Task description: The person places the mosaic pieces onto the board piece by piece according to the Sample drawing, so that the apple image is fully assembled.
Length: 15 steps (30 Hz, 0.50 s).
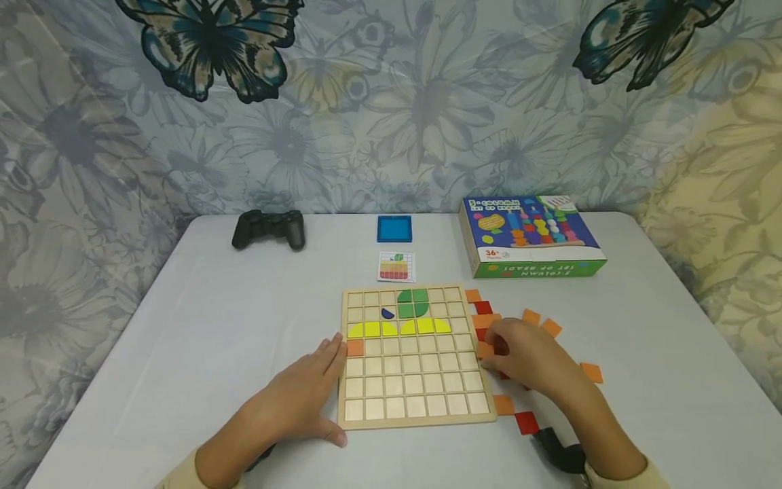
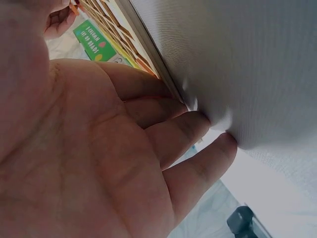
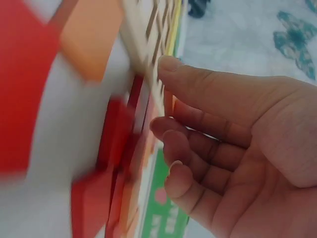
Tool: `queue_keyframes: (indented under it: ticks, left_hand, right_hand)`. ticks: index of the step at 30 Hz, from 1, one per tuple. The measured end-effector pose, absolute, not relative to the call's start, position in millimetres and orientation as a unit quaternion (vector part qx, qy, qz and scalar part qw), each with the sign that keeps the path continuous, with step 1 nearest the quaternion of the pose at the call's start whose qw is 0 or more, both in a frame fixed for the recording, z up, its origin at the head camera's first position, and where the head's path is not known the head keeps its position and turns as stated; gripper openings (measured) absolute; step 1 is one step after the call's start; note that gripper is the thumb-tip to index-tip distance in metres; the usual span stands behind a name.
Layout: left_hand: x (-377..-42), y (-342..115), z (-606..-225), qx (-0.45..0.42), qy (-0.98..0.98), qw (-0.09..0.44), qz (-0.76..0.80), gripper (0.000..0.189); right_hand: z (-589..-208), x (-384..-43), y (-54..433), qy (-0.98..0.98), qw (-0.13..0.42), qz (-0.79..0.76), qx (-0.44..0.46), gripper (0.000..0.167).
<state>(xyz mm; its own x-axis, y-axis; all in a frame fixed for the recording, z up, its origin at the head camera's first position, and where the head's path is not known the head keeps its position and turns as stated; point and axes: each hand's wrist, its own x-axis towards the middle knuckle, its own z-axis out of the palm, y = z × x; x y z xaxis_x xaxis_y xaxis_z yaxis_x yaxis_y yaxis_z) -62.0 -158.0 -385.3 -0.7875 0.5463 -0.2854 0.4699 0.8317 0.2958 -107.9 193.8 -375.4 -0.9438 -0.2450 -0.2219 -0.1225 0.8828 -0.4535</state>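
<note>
1. Surface: white table [image 1: 153,339], plain top.
2. Far edge, left: black game controller [image 1: 269,227].
3. Far edge, centre: blue square tray [image 1: 394,229]; printed pattern card [image 1: 396,269] nearer, flat.
4. Far edge, right: printed box [image 1: 531,234], flat.
5. Near middle: wooden grid board [image 1: 394,386], flat.
6. Right of board: loose orange tiles [image 1: 591,373] and red tiles [image 1: 527,423], scattered.

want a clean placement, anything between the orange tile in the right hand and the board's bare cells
Only the board's right rim lies between the tile in the right hand and the bare cells; nothing else visible blocks it.
</note>
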Motion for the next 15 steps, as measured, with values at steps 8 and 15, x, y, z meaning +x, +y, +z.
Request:
queue_keyframes:
  ticks: [8,15]
  left_hand:
    - [-61,-158,-385,0.273,0.939,0.178,0.106,0.134]
    - [-61,-156,-383,0.254,0.941,0.194,0.113,0.131]
  right_hand:
    - [-371,-117,144,0.959,0.125,-0.200,-0.159,0.023]
    - [-376,-120,92,0.949,0.120,-0.188,-0.222,0.023]
